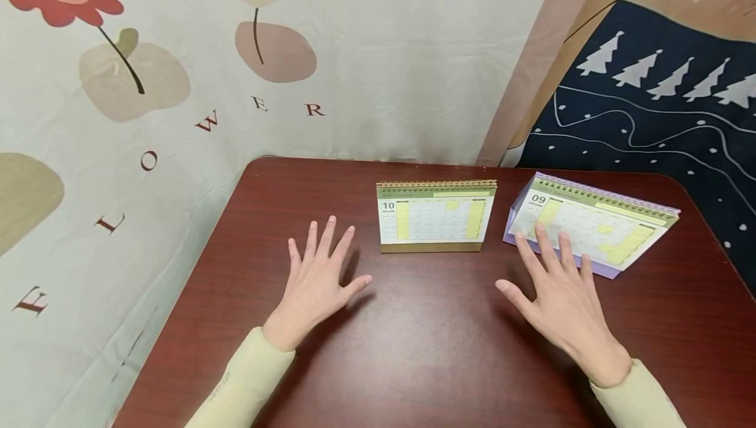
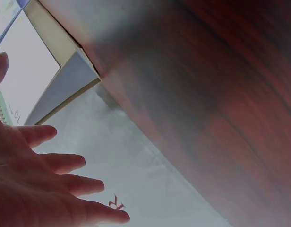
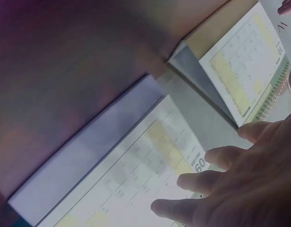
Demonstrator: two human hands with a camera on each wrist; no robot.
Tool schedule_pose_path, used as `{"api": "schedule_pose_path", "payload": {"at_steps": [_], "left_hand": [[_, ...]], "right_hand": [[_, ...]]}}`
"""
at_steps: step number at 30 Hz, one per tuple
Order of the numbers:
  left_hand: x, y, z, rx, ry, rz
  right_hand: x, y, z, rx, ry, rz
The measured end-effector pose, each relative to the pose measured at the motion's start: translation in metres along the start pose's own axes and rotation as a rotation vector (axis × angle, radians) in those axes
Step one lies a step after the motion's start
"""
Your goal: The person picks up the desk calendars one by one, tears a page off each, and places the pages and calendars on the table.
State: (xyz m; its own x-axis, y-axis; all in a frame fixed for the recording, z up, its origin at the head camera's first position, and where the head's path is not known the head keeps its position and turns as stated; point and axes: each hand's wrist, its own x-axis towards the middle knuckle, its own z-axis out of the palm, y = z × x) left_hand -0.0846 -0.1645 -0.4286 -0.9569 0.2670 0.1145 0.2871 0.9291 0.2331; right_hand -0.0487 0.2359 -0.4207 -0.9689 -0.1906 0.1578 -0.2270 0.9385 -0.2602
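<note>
Head view: a dark red wooden table [image 1: 437, 349] stood against a flower-printed wall cloth [image 1: 177, 86], with a dark blue tree-patterned cloth [image 1: 661, 106] to the right. Two desk calendars stood side by side near the far edge: a gold-based calendar [image 1: 436, 216] showing month 10, upright and facing the person, and a purple-based calendar [image 1: 590, 224] showing month 09, turned at an angle to the right. The left hand [image 1: 315, 280] lay over the bare tabletop with fingers straight and spread, holding nothing, near but apart from the gold-based calendar. The right hand [image 1: 558, 293] was likewise spread and empty, its fingertips reaching the lower left corner of the purple-based calendar; whether they touched the page could not be told here. Left wrist view: the left hand [image 2: 46, 184] appeared with straight, separated fingers, the gold-based calendar [image 2: 51, 80] seen edge-on beyond it, well clear of the fingers. Right wrist view: the right hand [image 3: 244, 184] hovered with extended fingers over the 09 page of the purple-based calendar [image 3: 141, 161], the gold-based calendar [image 3: 240, 66] just beyond. Judged from these views, no handling had begun: both calendars stood untouched or barely touched, neither was grasped, and all the work with them remained to be done.
</note>
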Motion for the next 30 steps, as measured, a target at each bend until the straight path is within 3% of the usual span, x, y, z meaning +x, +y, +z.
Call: {"api": "schedule_pose_path", "payload": {"at_steps": [12, 16, 25, 30], "left_hand": [[0.006, 0.015, -0.002, -0.157, 0.04, 0.009], [0.008, 0.021, -0.003, -0.23, 0.023, -0.001], [0.011, 0.035, -0.006, -0.531, -0.033, -0.073], [0.016, 0.04, -0.004, -0.605, -0.069, -0.102]], "right_hand": [[0.012, -0.016, 0.0, 0.107, -0.004, -0.019], [0.016, -0.02, 0.001, 0.196, -0.027, -0.021], [0.03, -0.028, 0.01, 0.354, -0.042, -0.027], [0.035, -0.034, 0.015, 0.419, -0.071, 0.001]]}}
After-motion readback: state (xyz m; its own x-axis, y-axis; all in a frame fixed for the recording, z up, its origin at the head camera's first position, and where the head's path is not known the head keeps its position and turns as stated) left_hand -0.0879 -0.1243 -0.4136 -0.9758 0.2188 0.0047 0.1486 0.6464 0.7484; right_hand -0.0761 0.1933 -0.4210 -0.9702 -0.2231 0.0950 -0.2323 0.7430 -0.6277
